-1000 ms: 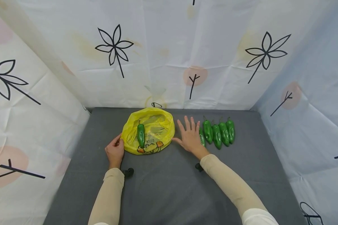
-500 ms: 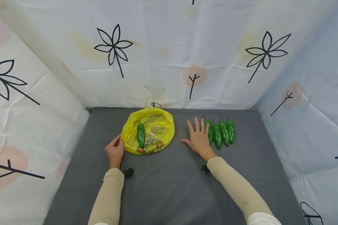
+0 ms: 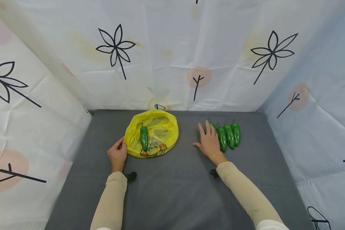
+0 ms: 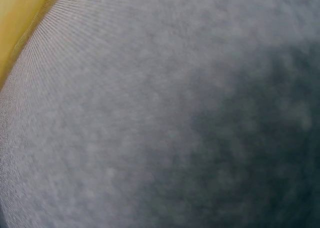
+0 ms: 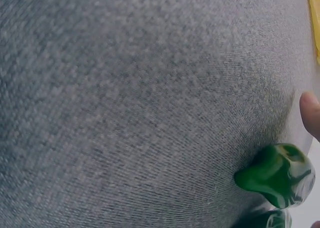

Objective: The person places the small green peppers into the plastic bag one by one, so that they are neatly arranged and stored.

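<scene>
An open yellow plastic bag lies on the grey table, its rim spread in a ring. One green jalapeño pepper rests inside it. My left hand pinches the bag's left edge; the left wrist view shows just a strip of the yellow bag. My right hand is over the left end of a row of several green peppers, fingers spread and partly covering the leftmost ones. In the right wrist view, the thumb is apart from a shiny pepper.
Grey cloth covers the table. White patterned fabric rises behind it and along both sides. Dark wrist cameras sit by each cuff, the left camera close to the table.
My right hand has moved right, away from the bag and over the left end of the pepper row, its fingers now slightly bent. The left hand and bag have stayed put.
</scene>
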Motion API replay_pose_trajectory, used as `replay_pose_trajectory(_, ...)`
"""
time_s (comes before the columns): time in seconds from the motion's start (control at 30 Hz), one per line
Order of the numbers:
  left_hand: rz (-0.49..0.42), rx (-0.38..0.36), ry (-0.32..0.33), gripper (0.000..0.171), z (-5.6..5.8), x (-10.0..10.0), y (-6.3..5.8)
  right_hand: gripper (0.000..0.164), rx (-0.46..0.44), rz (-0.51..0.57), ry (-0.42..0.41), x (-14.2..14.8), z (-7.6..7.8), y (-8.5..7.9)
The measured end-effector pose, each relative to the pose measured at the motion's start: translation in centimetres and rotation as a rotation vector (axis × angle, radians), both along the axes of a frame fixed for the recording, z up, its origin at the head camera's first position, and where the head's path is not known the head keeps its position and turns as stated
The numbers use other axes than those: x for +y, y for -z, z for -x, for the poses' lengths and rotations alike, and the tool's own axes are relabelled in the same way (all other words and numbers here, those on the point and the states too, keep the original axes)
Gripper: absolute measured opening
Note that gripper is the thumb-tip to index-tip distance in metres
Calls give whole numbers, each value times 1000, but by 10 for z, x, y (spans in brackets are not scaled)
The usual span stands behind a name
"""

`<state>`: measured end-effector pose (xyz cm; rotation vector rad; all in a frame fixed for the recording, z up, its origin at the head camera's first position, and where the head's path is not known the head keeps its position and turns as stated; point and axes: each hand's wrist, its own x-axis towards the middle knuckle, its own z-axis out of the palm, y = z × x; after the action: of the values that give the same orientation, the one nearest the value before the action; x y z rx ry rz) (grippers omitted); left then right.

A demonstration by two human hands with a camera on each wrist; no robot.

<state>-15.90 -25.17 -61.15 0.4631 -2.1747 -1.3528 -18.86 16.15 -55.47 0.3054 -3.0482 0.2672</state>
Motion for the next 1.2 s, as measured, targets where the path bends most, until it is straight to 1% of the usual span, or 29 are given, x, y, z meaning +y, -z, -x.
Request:
replay_pose_trajectory(0.17, -1, -13, 5, 27, 0, 0, 1, 98, -14, 26, 26, 2, -1, 0)
replay_pose_trajectory(0.37, 0, -21, 6, 28, 0, -1, 3, 88, 11, 59, 34, 5, 0, 2)
replay_pose_trajectory(0.4, 2, -22, 5, 28, 0, -1, 3, 86, 16, 67, 31, 5, 0, 3)
replay_pose_trajectory(0.53, 11, -13, 5, 28, 0, 0, 2, 74, 92, 72, -17, 4, -2, 3)
replay_pose_trajectory(0.63, 12, -2, 8, 27, 0, -1, 2, 68, 112, 113, -33, 1, -4, 2)
replay_pose_trajectory(0.73, 17, 4, 7, 27, 0, -1, 4, 67, 55, 159, -13, 0, -4, 0)
replay_pose_trajectory(0.87, 27, 3, 2, 27, 0, -2, 6, 66, -15, 176, 2, -1, -3, 0)
replay_pose_trajectory(1.03, 26, 3, 2, 27, 0, -2, 5, 61, -76, 224, 21, -1, -2, -1)
replay_pose_trajectory(1.2, 23, 2, 2, 27, 0, -2, 4, 57, -114, 296, 36, -2, 2, -5)
